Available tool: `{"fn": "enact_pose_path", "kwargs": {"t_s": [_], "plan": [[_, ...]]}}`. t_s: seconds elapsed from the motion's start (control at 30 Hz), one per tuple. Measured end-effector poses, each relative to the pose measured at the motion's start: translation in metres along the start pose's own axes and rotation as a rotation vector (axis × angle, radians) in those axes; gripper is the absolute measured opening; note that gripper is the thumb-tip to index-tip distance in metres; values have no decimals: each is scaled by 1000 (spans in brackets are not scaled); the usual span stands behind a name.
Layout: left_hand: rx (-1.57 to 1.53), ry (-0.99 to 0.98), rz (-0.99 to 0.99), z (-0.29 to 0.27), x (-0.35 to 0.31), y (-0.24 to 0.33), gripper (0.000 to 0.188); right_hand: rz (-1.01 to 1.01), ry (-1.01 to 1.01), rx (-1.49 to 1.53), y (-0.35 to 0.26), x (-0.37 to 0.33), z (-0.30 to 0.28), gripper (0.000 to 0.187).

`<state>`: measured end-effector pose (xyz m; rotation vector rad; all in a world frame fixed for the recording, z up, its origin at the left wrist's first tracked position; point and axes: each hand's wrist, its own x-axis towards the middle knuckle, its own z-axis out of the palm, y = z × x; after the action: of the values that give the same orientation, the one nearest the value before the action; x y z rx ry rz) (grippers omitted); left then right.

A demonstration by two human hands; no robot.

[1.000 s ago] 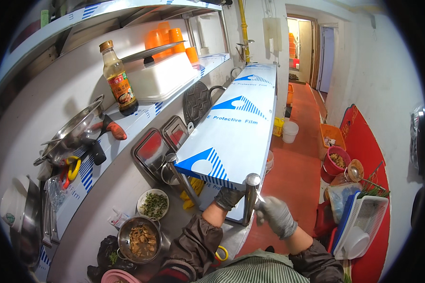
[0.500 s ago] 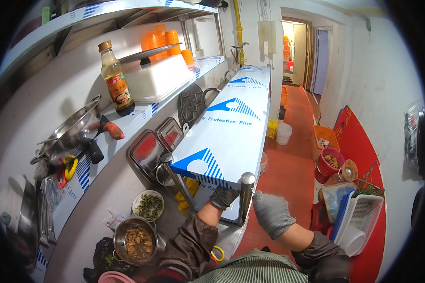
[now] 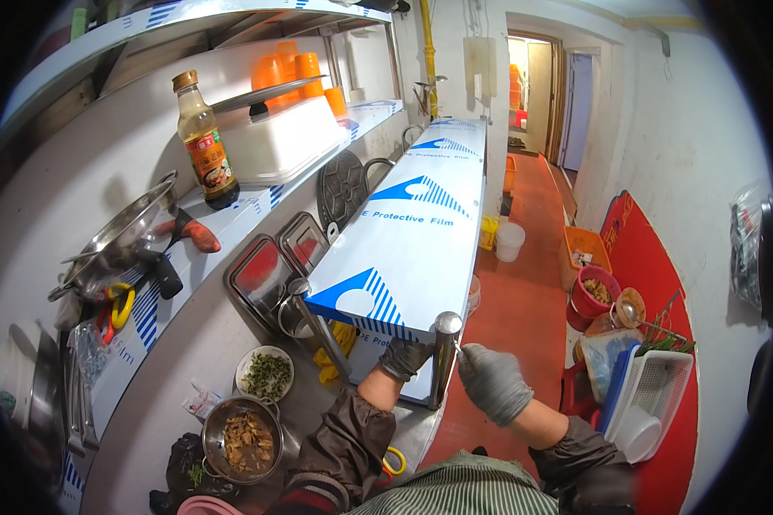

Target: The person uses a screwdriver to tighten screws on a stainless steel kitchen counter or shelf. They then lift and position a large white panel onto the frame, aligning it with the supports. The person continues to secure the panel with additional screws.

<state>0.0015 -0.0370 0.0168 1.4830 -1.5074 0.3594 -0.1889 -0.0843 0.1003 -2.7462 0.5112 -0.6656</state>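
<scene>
A long steel shelf (image 3: 421, 223) covered in white and blue protective film runs away from me. A round steel post (image 3: 445, 356) stands at its near right corner. My left hand (image 3: 404, 357), in a grey glove, reaches under the shelf's near corner and grips it beside the post. My right hand (image 3: 495, 383), also gloved, is closed on a thin silvery tool (image 3: 460, 352) whose tip touches the post just below its cap.
A worktop on my left holds a steel bowl of brown food (image 3: 247, 439), a small dish of chopped greens (image 3: 266, 374) and steel trays (image 3: 266, 275). The wall shelf carries a sauce bottle (image 3: 204, 146) and a pan (image 3: 116, 240). On the red floor at right are a white basket (image 3: 653, 390), a red tub (image 3: 594, 292) and a white bucket (image 3: 510, 242).
One second ago both hands were at the post. My right hand drew back to the right, then returned to the post's top. My left hand stayed at the shelf corner.
</scene>
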Motion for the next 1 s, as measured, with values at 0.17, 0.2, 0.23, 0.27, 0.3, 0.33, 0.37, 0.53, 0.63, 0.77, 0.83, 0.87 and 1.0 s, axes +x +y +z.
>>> {"fn": "enact_pose_path", "kwargs": {"t_s": [0.17,0.2,0.23,0.27,0.3,0.33,0.37,0.53,0.63,0.77,0.83,0.87,1.0], "plan": [[11,-55,-22,3,-4,-7,30,304,-35,592,-4,-2,2,23],[47,-22,5,4,-5,-8,29,373,-58,689,-5,-2,2,24],[6,-68,-46,5,-5,-10,27,442,-82,786,-7,-2,1,25],[-13,-68,-65,6,-6,-11,26,481,-91,831,-8,-1,-1,26],[-3,-40,-48,7,-7,-12,25,521,-100,876,-10,-1,-2,26],[-79,-80,-103,8,-8,-14,24,570,-112,906,-11,-1,-3,27],[-125,-89,-122,9,-9,-15,23,605,-115,982,-12,-1,-4,28],[-306,-160,-201,15,-15,-24,23,675,-88,1256,-13,-3,-3,26],[-271,-187,-196,17,-17,-28,24,691,-89,1415,-13,-5,1,24],[-172,-126,-106,15,-16,-25,26,709,-81,1498,-15,-7,3,25],[-76,-65,-19,11,-13,-20,28,723,-93,1527,-15,-7,2,26],[-56,-41,10,8,-11,-18,29,710,-101,1497,-15,-7,2,26],[92,-47,120,-5,-3,-13,35,695,-149,1414,-13,-6,1,27]]}}
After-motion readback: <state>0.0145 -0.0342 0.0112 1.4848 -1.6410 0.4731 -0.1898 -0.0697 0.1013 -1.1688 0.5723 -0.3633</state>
